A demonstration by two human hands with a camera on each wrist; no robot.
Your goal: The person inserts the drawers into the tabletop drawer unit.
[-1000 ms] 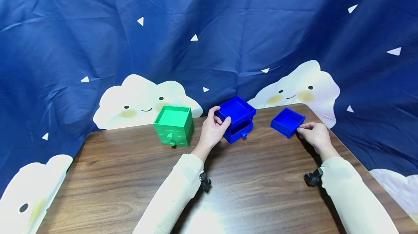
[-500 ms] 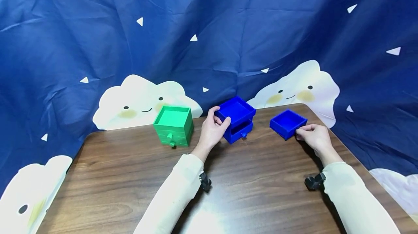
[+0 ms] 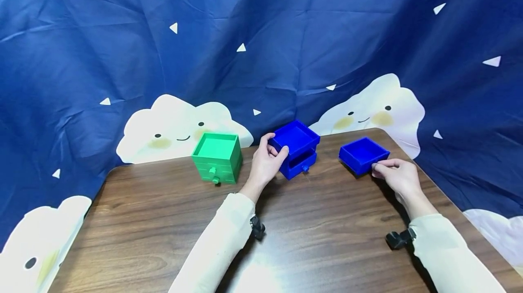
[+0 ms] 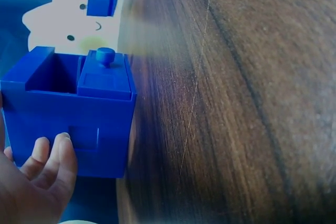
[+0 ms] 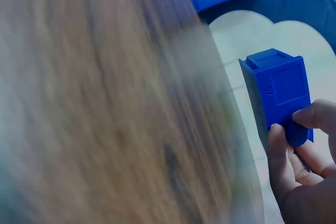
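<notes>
My left hand (image 3: 264, 166) holds a small blue drawer cabinet (image 3: 291, 169) on the table, thumb at the top front edge and the other fingers along its left side. An open-topped tray forms the cabinet's top. Below it gapes an empty slot (image 4: 59, 74), and under that sits a drawer with a round knob (image 4: 105, 55). To the right, my right hand (image 3: 399, 178) pinches the knob (image 5: 297, 134) of a loose blue drawer (image 3: 352, 161) between thumb and fingers. That drawer looks empty, its open side up and its knob end towards the hand.
A green drawer cabinet (image 3: 216, 166) with two knobs stands left of the blue one. The wooden table (image 3: 163, 234) ends just behind them at a dark blue curtain (image 3: 269, 20) printed with clouds and triangles. The table's right edge runs close to my right hand.
My right hand has shifted slightly right and towards me, and the loose drawer has moved right and turned a little with it. My left hand and the blue cabinet have stayed put.
</notes>
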